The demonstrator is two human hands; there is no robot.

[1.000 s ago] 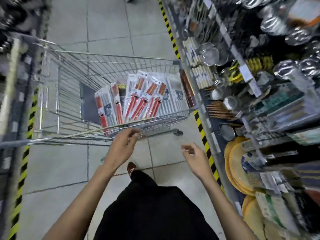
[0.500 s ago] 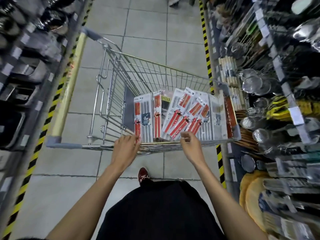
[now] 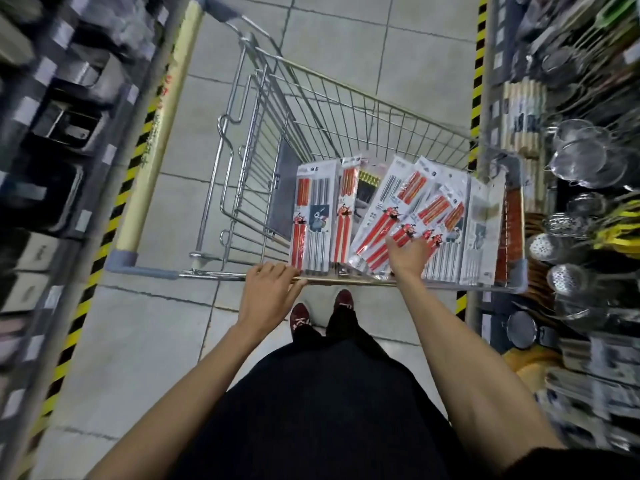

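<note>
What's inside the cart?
Flat clear packs of red and steel chopsticks leaning along the near side of the silver wire shopping cart; right hand touches them. Whatever lies beneath is covered.

wire cart (image 3: 363,109) on tiled floor (image 3: 339,36) holds leaning chopstick packs (image 3: 313,220).

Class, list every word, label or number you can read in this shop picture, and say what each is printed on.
Nothing can be quoted with certainty.
Chopstick packs: small print along the tops, too small to read.
Cart handle: red characters, too blurred to read.
Dark red shoe: white lettering, blurred.
Shelf tags: blurred, unreadable.
</note>
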